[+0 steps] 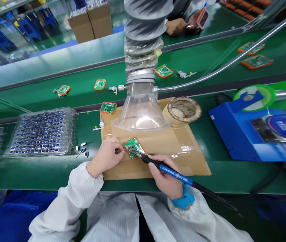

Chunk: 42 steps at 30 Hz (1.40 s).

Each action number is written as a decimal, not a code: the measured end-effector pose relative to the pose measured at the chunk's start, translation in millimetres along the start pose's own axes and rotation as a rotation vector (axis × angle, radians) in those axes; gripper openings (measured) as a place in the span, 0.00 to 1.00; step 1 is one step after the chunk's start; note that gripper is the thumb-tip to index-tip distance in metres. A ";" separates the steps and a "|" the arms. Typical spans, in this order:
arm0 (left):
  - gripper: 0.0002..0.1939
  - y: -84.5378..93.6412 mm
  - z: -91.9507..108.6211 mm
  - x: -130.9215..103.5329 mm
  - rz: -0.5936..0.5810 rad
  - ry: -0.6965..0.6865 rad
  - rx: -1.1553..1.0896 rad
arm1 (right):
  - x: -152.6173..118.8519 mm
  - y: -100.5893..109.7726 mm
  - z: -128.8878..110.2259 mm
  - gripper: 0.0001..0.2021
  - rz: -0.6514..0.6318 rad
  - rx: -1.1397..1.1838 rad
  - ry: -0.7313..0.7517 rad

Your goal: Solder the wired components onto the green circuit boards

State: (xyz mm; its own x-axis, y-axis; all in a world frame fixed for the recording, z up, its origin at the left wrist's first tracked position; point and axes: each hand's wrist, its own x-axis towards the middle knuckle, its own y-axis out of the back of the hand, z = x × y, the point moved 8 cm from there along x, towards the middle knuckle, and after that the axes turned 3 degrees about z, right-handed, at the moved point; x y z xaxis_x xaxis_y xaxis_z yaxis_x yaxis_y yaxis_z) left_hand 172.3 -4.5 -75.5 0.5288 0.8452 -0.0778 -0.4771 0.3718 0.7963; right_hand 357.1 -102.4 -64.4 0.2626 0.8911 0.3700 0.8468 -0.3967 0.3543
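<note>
A green circuit board (pixel 136 145) in an orange frame lies on a cardboard sheet (pixel 178 148). My right hand (pixel 167 176) grips a blue and black soldering iron (pixel 174 172), its tip down on the board's left part. At the board's left edge, my left hand (pixel 109 154) has its thumb and fingers pinched together; what they hold is too small to make out. Several small blue-and-white components (pixel 82 149) lie on the bench left of that hand. Another framed board (pixel 108 107) with a white connector sits at the cardboard's upper left edge.
A clear fume hood (pixel 143 114) on a grey hose hangs just beyond the board. Behind it stands a round crusted pot (pixel 183 111). Stacked trays of components (pixel 40 132) are at left, a blue solder-feeding machine (pixel 254 124) at right. More boards lie on the green belt (pixel 82 79); a co-worker's hand (pixel 175 27) is opposite.
</note>
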 end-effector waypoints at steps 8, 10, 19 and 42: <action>0.11 0.4 0.9 0.7 -0.001 0.005 -0.034 | -0.1 -0.9 -4.1 0.02 0.008 0.005 0.033; 0.11 0.4 0.2 0.7 0.000 0.015 -0.035 | 0.1 -1.4 -3.2 0.01 0.001 0.013 0.022; 0.10 -1.2 -2.7 0.9 0.002 0.008 -0.040 | 0.8 0.1 -2.7 0.02 0.004 0.044 0.023; 0.11 0.5 -0.2 1.7 -0.010 0.035 -0.031 | -3.1 21.7 19.8 0.03 0.150 0.134 -0.056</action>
State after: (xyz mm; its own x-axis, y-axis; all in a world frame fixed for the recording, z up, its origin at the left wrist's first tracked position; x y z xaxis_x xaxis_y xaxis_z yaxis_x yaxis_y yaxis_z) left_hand 172.8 -2.8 -75.4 0.5090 0.8541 -0.1064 -0.4937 0.3910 0.7768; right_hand 383.9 -109.5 -74.8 0.4122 0.8369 0.3602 0.8494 -0.4959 0.1802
